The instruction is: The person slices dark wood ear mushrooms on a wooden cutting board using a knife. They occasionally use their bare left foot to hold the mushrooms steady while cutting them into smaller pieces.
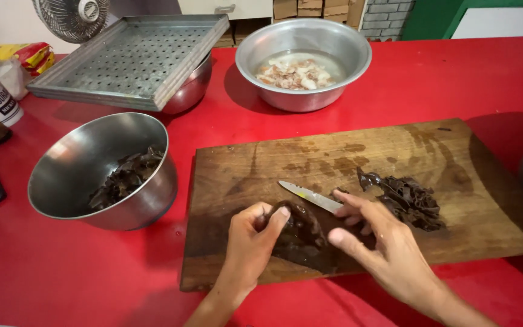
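Observation:
On a wet wooden cutting board (358,151), my left hand (250,242) presses down on a dark, glossy piece of wood ear mushroom (304,239). My right hand (382,242) grips a small knife (310,196) whose blade points left and lies over that mushroom. A pile of cut dark mushroom (408,200) lies on the board just right of my right hand.
A steel bowl (101,172) with more dark mushroom stands left of the board. A larger steel bowl (304,60) with pale chopped meat sits at the back. A perforated metal tray (131,57) rests on another bowl at back left. A fan, packets and a cup stand at far left.

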